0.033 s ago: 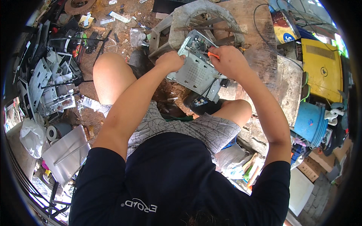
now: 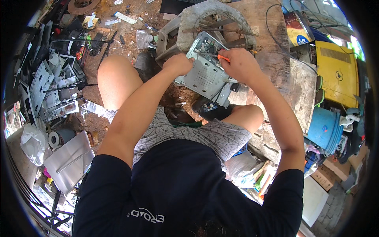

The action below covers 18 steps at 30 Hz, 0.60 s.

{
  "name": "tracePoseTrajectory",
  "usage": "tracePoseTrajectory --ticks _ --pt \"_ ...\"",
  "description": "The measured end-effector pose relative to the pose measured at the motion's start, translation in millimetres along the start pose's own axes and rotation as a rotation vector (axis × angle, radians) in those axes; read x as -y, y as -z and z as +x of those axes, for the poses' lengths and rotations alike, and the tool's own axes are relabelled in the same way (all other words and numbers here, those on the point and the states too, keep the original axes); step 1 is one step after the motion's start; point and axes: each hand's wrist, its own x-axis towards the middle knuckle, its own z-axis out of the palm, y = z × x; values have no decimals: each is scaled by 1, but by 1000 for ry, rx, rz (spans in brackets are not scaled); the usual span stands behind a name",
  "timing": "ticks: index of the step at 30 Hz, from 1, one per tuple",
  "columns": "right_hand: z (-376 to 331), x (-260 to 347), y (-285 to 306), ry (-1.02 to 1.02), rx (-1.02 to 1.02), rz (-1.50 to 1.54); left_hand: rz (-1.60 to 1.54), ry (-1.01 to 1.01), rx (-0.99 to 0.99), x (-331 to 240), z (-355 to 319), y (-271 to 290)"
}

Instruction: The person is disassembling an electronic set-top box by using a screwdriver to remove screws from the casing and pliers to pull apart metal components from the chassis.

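Observation:
A silvery sheet-metal chassis with rows of small holes is tilted between my knees, against a round-topped grey stand. My left hand is closed on its left edge, the thumb on the metal. At the far end of the chassis, a recess shows dark electronic parts. My right hand grips the orange handle of a screwdriver. Its shaft points left into that recess, and the tip cannot be made out. A loose-looking metal bracket sits at the near right corner.
Scrap metal panels and black plastic parts pile up on the left. A worn wooden board lies to the right of the stand. Beyond it are a yellow metal case and a blue bucket. A dark cable curls over the board.

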Motion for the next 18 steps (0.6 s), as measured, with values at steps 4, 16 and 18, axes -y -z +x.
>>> tracePoseTrajectory --ticks 4,16,18 --pt "2 4 3 -28 25 -25 3 -2 -33 0 0 -3" --pt "25 17 6 -82 145 -89 -14 92 70 -7 -2 6" --pt "57 -3 10 121 408 -183 -28 87 44 -9 -1 2"
